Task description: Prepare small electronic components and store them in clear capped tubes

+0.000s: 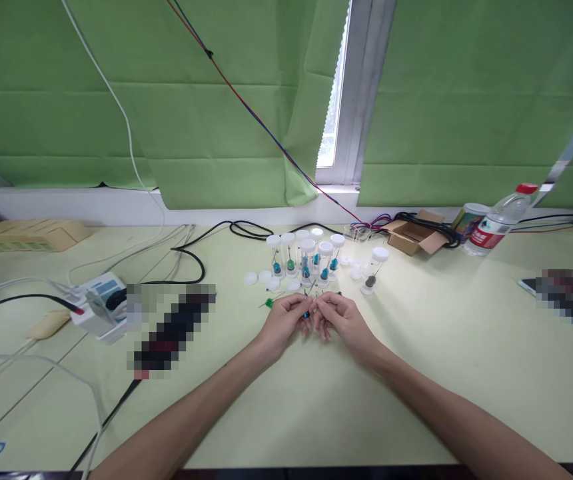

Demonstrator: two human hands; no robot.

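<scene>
My left hand (290, 315) pinches a small blue part (307, 314) with a thin metal stem, low over the table. Close against it, my right hand (340, 319) has its thumb and forefinger pressed together at a thin, light-coloured piece too small to name. Just left of my left hand lies a green part (269, 303) with a thin stem. Beyond my hands stand several clear tubes (325, 263) with white caps, holding blue or green stemmed parts. To the right, a separate capped tube (375, 270) contains a dark one. Loose white caps (265, 277) lie around the tubes.
A power strip (99, 303) with cables sits at the left. Black cable (236, 230) runs along the back. An open cardboard box (414, 237), a can (470, 219) and a tilted water bottle (499, 223) occupy the back right. Pixelated objects lie at both sides.
</scene>
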